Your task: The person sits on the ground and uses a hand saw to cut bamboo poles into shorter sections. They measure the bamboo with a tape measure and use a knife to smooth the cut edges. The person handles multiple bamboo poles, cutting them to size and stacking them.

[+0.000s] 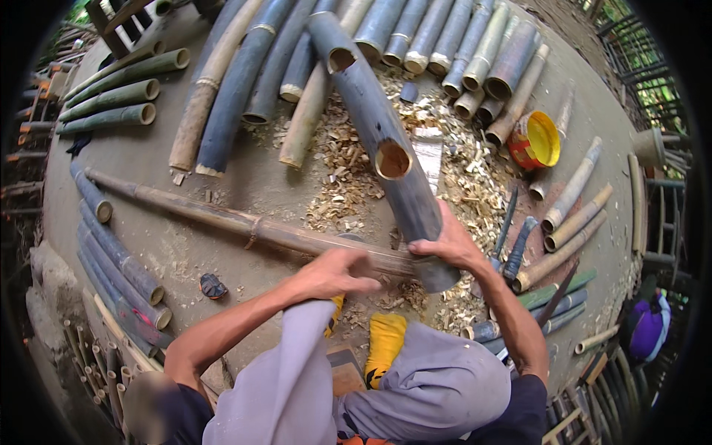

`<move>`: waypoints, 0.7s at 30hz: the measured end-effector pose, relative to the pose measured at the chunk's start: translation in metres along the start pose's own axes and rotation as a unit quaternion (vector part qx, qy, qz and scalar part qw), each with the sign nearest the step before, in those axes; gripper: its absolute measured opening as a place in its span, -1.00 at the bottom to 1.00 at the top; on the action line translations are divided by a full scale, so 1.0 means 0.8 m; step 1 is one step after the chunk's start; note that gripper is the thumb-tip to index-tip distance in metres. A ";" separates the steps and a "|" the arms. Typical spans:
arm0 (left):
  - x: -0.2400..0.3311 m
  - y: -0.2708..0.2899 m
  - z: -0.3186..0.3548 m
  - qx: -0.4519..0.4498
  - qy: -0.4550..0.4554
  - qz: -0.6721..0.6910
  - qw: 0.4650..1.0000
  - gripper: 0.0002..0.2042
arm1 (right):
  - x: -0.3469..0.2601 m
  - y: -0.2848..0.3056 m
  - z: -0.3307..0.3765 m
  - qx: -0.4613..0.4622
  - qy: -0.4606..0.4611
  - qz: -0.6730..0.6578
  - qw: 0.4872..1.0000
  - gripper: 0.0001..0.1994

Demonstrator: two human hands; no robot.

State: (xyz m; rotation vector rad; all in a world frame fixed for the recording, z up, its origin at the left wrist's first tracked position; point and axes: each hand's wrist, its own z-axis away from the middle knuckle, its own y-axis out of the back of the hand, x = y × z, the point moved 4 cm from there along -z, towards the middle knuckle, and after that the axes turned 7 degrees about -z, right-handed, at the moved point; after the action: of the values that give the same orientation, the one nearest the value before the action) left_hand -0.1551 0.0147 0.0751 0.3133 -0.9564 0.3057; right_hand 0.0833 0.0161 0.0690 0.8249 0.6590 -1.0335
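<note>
A thick dark bamboo tube (406, 199) slants away from me, with two openings cut in its upper side. Around its near end is my right hand (451, 241), thumb across the top. My left hand (334, 276) is slightly blurred, its fingers apart and nothing in it. It hovers by the near end of a long brown bamboo pole (200, 211) that lies crosswise on the ground. The dark tube passes over this pole's end. Pale wood chips (345, 174) are spread beneath and around the tube.
Several bamboo tubes (452, 33) lie in a row at the far side. Shorter green pieces (111, 100) and dark tubes (122, 259) are at left. On the right are a yellow-lined bucket (544, 141), a knife-like blade (507, 222) and more bamboo pieces (571, 256). A small dark object (213, 286) lies left.
</note>
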 end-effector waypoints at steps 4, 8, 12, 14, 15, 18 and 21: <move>-0.032 0.021 0.024 0.100 0.015 0.052 0.993 -0.62 | 0.045 0.086 0.042 -0.071 -0.023 0.049 0.996 0.02; -0.073 0.027 0.065 0.140 0.038 0.066 0.987 -0.66 | 0.110 0.149 0.054 -0.094 -0.089 0.191 0.973 0.02; -0.148 0.044 0.138 0.270 0.130 -0.118 0.947 -0.66 | 0.121 0.137 0.061 0.058 0.003 0.302 0.951 0.06; -0.190 0.046 0.183 0.336 0.178 -0.226 0.897 -0.64 | 0.096 0.104 0.066 0.154 0.045 0.410 0.898 0.08; -0.211 0.044 0.202 0.361 0.185 -0.297 0.865 -0.61 | 0.093 0.093 0.069 0.187 0.090 0.450 0.869 0.04; -0.251 0.027 0.234 0.354 0.295 -0.357 0.812 -0.43 | 0.088 0.089 0.062 0.199 0.121 0.463 0.855 0.00; -0.281 0.018 0.253 0.341 0.336 -0.381 0.791 -0.37 | 0.086 0.113 0.038 0.085 0.043 0.354 0.930 -0.04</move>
State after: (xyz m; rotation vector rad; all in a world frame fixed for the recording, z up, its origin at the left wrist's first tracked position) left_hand -0.4335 -0.0779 -0.0013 1.1360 0.0758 -0.0176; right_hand 0.1954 -0.0167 0.0553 1.1516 0.2952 -0.3972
